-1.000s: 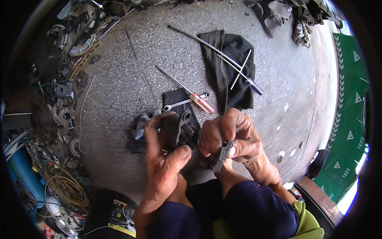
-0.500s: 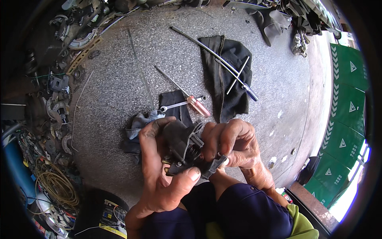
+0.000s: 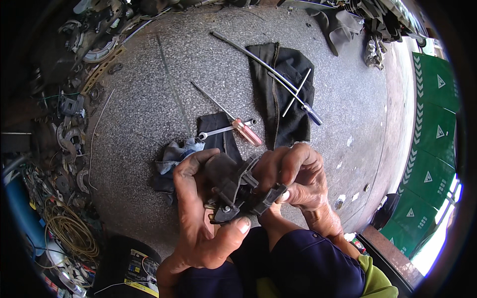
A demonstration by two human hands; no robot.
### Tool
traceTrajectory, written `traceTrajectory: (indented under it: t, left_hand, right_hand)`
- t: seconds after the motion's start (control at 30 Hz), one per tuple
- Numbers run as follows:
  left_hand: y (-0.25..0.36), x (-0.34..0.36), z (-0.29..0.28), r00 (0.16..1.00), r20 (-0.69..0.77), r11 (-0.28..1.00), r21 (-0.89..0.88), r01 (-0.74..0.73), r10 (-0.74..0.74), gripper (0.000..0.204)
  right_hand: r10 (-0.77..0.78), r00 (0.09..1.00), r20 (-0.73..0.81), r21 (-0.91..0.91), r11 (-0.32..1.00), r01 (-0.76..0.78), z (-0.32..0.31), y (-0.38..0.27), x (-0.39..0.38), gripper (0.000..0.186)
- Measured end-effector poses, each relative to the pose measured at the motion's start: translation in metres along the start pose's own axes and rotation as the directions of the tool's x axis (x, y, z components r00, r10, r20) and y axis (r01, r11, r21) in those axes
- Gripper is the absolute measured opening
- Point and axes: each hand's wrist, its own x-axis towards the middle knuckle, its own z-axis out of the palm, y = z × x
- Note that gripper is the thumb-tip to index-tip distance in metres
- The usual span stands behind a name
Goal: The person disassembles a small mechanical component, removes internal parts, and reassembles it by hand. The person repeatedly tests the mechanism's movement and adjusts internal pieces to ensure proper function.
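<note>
Above speckled flooring (image 3: 144,99), clasping a black housing (image 3: 221,171) in the left hand (image 3: 201,233), pinching a dark block (image 3: 269,200) in the right hand (image 3: 304,181) just beside that grip, best held square and steady.

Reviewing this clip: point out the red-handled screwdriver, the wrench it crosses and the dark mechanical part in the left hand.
Red-handled screwdriver (image 3: 247,133), head view: middle of its handle.
Wrench (image 3: 218,131), head view: shank, left of the crossing.
Dark mechanical part (image 3: 225,179), head view: its main body.
</note>
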Motion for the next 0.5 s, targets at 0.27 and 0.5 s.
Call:
traceTrajectory:
  t: [0.27,0.5]
  left_hand:
    - [-0.0024,0.0008,-0.0057,0.999,-0.008,0.99,0.138,-0.041,0.042,0.084]
    - [-0.0027,-0.0006,-0.0024,0.993,-0.026,0.984,0.136,-0.111,0.116,0.079]
  right_hand:
    - [-0.067,0.995,-0.069,-0.134,0.989,0.057,0.0075,0.0004,-0.0029,0.018]
    - [-0.075,0.993,-0.088,-0.086,0.994,0.067,0.0113,-0.0005,-0.0032,0.018]
